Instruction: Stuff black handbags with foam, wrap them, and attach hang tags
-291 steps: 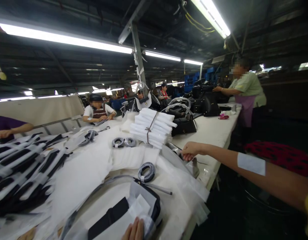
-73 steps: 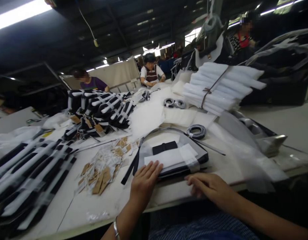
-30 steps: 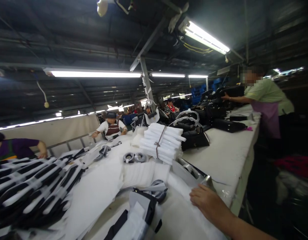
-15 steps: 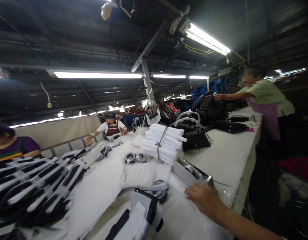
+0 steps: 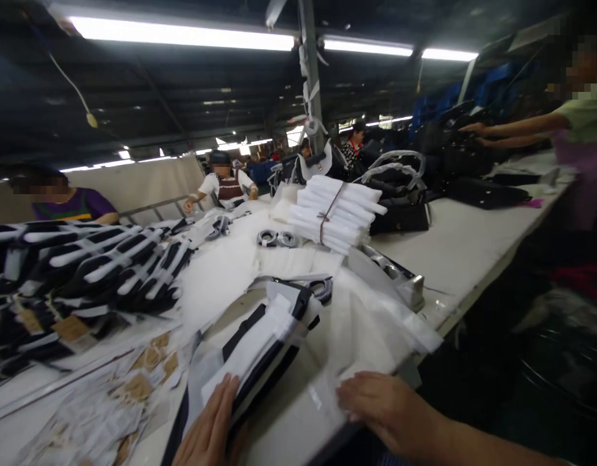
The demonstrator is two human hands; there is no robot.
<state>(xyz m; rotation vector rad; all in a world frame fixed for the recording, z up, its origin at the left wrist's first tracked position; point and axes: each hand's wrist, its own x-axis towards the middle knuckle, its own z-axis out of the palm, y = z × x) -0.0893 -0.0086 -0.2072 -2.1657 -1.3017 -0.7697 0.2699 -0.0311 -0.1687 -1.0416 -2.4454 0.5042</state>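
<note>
A black bag point(image 5: 273, 372) with white and grey wrapping on it lies lengthwise in front of me on the table. My left hand point(image 5: 208, 421) rests on its near end, fingers stretched out flat against the wrapping. To the right, my right hand point(image 5: 390, 411) has its fingers closed on the near edge of a thin translucent white sheet point(image 5: 361, 323). The sheet runs from beside a metal tape dispenser point(image 5: 400, 278) to my fingers, rumpled. Just beyond the bag lies a grey-wrapped ring-shaped piece point(image 5: 321, 289), partly covered.
A tied bundle of white rolls point(image 5: 334, 210) stands mid-table. Rows of black, white-wrapped pieces point(image 5: 104, 265) and brown tags point(image 5: 138, 387) fill the left. Black bags point(image 5: 400, 213) are stacked behind. Co-workers are at the left, far side and right. The table edge point(image 5: 502, 262) slopes along the right.
My right hand has drawn the white sheet toward me, off the dispenser's side. My left hand has come into view on the bag. The view has tilted down.
</note>
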